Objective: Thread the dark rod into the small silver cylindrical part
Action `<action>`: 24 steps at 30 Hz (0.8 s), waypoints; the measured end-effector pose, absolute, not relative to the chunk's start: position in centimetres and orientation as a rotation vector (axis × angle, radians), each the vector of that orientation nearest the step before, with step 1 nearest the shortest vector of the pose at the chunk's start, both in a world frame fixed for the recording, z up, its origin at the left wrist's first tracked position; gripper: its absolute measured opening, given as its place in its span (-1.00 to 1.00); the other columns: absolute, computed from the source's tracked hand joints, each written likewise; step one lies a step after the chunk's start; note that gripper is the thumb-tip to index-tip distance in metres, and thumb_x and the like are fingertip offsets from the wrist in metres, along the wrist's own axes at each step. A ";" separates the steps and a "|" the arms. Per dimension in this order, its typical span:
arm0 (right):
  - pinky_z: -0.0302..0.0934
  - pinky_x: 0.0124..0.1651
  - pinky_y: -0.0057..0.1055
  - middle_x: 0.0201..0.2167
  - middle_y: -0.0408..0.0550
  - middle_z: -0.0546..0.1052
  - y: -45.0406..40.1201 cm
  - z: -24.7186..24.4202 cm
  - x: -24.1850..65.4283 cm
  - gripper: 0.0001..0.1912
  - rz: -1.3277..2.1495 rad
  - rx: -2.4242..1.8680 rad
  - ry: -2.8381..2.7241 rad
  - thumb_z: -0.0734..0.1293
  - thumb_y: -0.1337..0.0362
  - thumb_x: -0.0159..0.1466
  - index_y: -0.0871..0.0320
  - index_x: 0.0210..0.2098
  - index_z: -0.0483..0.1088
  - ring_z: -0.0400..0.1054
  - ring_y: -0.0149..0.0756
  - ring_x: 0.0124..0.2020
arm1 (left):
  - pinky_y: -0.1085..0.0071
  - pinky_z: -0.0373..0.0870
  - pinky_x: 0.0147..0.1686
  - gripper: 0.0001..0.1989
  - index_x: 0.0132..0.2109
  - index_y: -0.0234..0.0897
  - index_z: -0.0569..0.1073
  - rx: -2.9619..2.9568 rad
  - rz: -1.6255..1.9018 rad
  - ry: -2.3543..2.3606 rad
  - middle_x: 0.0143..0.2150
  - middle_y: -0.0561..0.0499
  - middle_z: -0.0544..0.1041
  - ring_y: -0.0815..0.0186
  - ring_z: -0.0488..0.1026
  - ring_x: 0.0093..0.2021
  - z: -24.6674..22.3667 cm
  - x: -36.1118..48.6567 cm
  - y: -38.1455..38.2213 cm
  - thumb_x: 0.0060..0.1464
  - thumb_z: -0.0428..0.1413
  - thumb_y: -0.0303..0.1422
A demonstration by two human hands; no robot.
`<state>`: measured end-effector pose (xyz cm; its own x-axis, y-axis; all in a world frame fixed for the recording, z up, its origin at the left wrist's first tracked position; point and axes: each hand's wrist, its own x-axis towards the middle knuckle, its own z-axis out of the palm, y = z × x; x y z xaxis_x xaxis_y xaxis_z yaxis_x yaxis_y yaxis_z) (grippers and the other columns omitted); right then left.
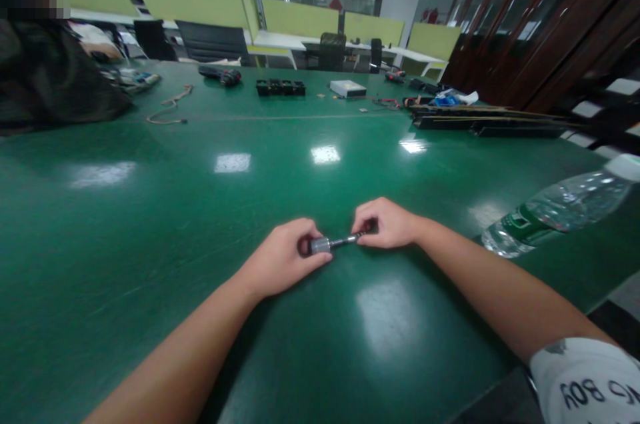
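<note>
My left hand (283,261) is closed around the grey cylindrical body of a small screwdriver-like tool (321,246), just above the green table (165,231). A thin metal shaft runs from that body to the right. At the shaft's far end, my right hand (387,223) pinches the metal tip between thumb and fingers. Whether a separate bit or piece sits at that tip is too small to tell. Part of the grey body is hidden by the left fingers.
A clear plastic bottle (555,207) lies at the right beside my right forearm. Along the far side are black box-like parts (281,87), a white box (348,89), a cable (170,107) and long dark bars (480,121). Another person (50,71) is at the far left.
</note>
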<state>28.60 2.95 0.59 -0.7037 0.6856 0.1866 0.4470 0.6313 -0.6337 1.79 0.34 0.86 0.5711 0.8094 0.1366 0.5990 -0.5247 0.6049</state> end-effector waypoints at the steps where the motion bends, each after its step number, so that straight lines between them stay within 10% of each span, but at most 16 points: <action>1: 0.28 -0.28 -0.47 -0.40 -0.08 0.54 2.9 0.6 28.5 -0.90 0.775 -0.895 -2.440 0.43 0.35 0.12 0.22 -0.34 0.56 0.39 -0.39 -0.39 | 0.41 0.27 -0.40 -0.76 -0.29 -0.27 0.45 2.299 0.565 1.127 -0.40 0.08 0.44 0.31 0.40 -0.41 0.8 1.8 0.3 0.05 0.24 -0.19; 24: 0.25 -0.23 -0.48 -0.32 -0.06 0.58 1.4 0.4 25.7 -0.79 0.735 -0.874 -2.425 0.44 0.32 0.19 0.20 -0.17 0.57 0.44 -0.37 -0.31 | 0.43 0.29 -0.41 -0.78 -0.23 -0.26 0.49 2.267 0.603 1.130 -0.41 0.07 0.46 0.32 0.41 -0.43 1.0 1.9 0.2 0.01 0.26 -0.24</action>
